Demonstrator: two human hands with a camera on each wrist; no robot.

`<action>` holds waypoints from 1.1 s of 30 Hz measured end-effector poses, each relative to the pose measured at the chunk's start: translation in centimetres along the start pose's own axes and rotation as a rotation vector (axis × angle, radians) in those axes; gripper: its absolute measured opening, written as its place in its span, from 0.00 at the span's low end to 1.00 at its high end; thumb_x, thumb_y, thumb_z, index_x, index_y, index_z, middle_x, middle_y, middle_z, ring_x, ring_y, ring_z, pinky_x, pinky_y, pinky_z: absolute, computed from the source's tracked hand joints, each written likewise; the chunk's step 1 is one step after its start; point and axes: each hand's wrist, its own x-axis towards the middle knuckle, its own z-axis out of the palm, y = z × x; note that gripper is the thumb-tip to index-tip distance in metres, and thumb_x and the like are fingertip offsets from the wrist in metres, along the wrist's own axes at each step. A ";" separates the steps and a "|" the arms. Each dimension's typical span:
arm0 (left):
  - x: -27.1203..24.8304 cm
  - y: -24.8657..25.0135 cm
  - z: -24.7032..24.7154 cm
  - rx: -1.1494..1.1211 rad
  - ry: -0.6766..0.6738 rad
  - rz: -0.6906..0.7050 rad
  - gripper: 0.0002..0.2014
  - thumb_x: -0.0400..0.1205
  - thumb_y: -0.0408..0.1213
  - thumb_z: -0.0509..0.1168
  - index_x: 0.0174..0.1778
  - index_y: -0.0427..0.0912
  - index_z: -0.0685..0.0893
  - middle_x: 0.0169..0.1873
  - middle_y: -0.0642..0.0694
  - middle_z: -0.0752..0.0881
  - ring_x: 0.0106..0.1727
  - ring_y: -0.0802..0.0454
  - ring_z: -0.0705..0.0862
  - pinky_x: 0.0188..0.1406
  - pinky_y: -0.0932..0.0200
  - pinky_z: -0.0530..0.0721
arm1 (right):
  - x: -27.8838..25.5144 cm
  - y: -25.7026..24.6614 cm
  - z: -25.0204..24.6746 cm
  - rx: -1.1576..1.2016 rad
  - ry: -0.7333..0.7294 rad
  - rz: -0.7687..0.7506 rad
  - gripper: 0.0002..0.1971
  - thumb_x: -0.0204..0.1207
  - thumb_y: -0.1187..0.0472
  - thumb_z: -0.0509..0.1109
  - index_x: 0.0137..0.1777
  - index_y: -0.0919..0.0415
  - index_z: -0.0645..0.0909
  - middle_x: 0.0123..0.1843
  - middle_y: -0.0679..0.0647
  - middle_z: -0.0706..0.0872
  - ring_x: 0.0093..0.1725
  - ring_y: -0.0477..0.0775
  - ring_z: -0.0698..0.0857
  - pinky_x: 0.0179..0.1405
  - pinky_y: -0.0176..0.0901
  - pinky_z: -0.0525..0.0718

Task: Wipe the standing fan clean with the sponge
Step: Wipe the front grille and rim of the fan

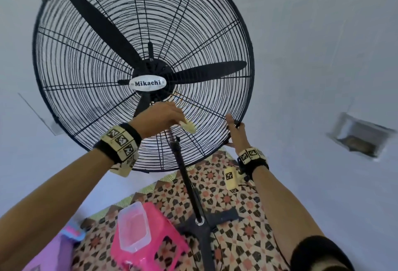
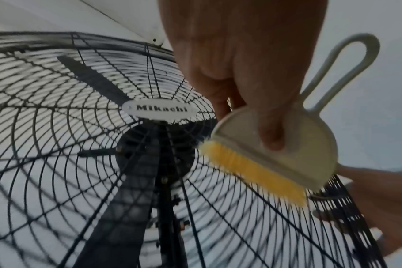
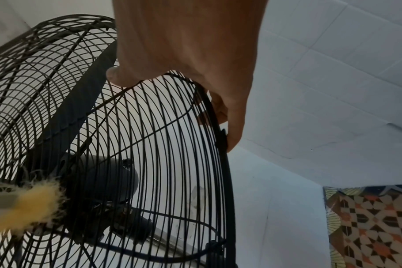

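left hand (image 2: pixel 241 63) gripping brush (image 2: pixel 287 154), bristles touching grille (image 1: pixel 86 66) | right hand (image 1: pixel 235 133) clasping grille rim beside it

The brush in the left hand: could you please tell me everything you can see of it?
The brush is not a sponge: it has a cream, half-round back that looks like plastic, a long looped handle of the same colour, and a straight row of yellow bristles, some frayed. The left hand grips its back, one fingertip pressed on the flat face, handle pointing away from the fan. It is tilted, bristles against the black wire grille below and right of the Mikachi badge. It looks motion-blurred.
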 end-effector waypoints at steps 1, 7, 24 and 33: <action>0.3 -0.1 -0.6 -0.024 0.032 -0.015 0.11 0.79 0.25 0.75 0.56 0.38 0.93 0.51 0.42 0.93 0.53 0.40 0.90 0.56 0.38 0.90 | 0.0 0.0 0.1 0.003 0.002 -0.003 0.64 0.53 0.11 0.67 0.83 0.53 0.61 0.84 0.58 0.69 0.81 0.63 0.72 0.75 0.75 0.77; 1.9 0.2 0.1 -0.111 0.168 -0.017 0.13 0.80 0.23 0.74 0.56 0.39 0.94 0.55 0.43 0.93 0.58 0.42 0.90 0.63 0.45 0.87 | 0.4 0.2 0.0 -0.019 0.000 -0.011 0.64 0.54 0.10 0.66 0.83 0.53 0.60 0.84 0.59 0.70 0.80 0.64 0.73 0.75 0.76 0.76; 3.0 0.6 0.8 0.087 -0.453 -0.192 0.10 0.88 0.38 0.69 0.61 0.40 0.91 0.49 0.43 0.90 0.53 0.46 0.84 0.58 0.58 0.75 | -0.1 0.1 0.1 -0.046 0.000 -0.022 0.52 0.63 0.17 0.66 0.76 0.53 0.64 0.67 0.52 0.78 0.68 0.59 0.80 0.69 0.71 0.83; 2.4 0.0 1.7 -0.006 -0.112 -0.054 0.06 0.83 0.32 0.72 0.53 0.37 0.93 0.46 0.41 0.93 0.50 0.40 0.89 0.57 0.42 0.87 | 0.4 0.4 0.0 -0.061 0.001 -0.025 0.57 0.55 0.12 0.67 0.76 0.51 0.64 0.65 0.48 0.78 0.66 0.56 0.81 0.72 0.71 0.81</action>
